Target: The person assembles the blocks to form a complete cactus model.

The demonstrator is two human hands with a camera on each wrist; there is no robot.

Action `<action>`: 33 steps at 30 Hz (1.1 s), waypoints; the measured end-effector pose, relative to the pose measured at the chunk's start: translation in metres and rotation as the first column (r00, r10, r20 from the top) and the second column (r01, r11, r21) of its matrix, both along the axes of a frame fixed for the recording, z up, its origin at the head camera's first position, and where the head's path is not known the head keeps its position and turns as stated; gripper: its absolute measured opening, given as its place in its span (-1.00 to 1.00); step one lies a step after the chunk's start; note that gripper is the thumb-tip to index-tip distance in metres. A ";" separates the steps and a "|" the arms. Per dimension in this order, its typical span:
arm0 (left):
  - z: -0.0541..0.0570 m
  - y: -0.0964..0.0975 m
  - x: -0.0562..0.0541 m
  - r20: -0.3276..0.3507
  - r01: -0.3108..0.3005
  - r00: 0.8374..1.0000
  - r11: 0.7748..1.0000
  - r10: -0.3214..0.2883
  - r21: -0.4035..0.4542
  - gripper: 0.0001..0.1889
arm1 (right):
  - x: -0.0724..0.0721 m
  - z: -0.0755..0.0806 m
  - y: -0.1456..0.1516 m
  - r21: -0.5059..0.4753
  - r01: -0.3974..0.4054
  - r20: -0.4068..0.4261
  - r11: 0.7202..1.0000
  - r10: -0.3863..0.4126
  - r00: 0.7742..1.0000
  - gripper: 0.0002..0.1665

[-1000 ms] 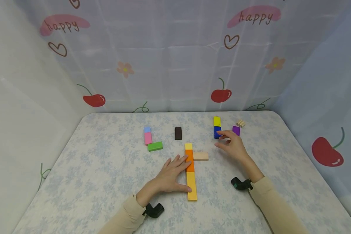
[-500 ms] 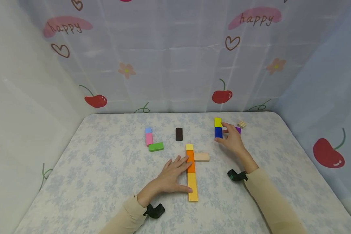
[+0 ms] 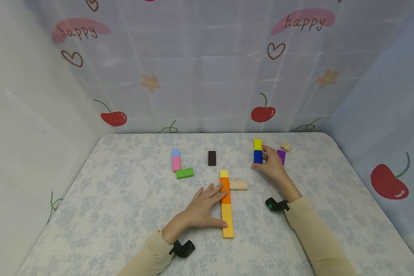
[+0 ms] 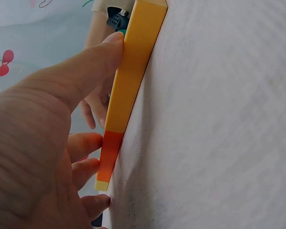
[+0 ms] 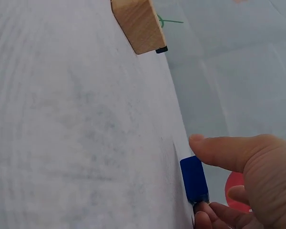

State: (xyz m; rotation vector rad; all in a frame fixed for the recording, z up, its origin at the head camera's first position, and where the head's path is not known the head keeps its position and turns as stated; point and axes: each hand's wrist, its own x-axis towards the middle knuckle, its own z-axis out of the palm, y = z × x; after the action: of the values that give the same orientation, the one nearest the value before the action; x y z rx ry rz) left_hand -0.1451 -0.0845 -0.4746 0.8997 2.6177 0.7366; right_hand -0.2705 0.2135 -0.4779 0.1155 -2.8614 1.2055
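A straight row of a pale yellow piece (image 3: 224, 173), an orange block (image 3: 225, 196) and a long amber-yellow block (image 3: 228, 226) lies on the table. My left hand (image 3: 203, 211) rests along its left side, fingers spread, thumb on the amber block. A pale wooden block (image 3: 239, 185) adjoins the row on the right. Farther right, a bright yellow block (image 3: 258, 144) and a blue block (image 3: 258, 157) stand end to end. My right hand (image 3: 273, 165) straddles the blue block: thumb near its front left corner, fingertips at the right side. In the right wrist view the thumb (image 5: 224, 149) extends straight past the blue end.
A purple block (image 3: 281, 156) lies right of my right hand, with small wooden pieces (image 3: 286, 147) behind. A dark brown block (image 3: 212, 158) lies mid-table. Light blue (image 3: 175, 153), pink (image 3: 176, 164) and green (image 3: 184, 173) blocks lie at left. A printed curtain (image 3: 200, 76) hangs behind.
My right hand has reached farther in beside the yellow and blue blocks; its thumb has shifted left across the blue block's near end. The left hand has stayed on the row.
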 end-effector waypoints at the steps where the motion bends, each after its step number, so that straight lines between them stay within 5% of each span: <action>1: 0.000 0.000 0.000 -0.001 0.000 1.000 1.000 0.000 0.002 0.01 | 0.000 -0.001 0.000 -0.002 0.004 0.003 1.000 -0.004 1.000 0.05; 33: -0.001 0.000 0.000 -0.008 -0.005 1.000 1.000 0.005 -0.011 0.01 | 0.000 -0.010 0.004 -0.041 0.018 0.053 0.999 -0.016 0.998 -0.18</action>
State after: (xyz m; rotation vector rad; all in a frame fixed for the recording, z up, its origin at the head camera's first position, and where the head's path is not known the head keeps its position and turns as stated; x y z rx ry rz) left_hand -0.1449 -0.0843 -0.4756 0.8946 2.6290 0.7207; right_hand -0.2705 0.2170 -0.4880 0.0587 -2.8730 1.2831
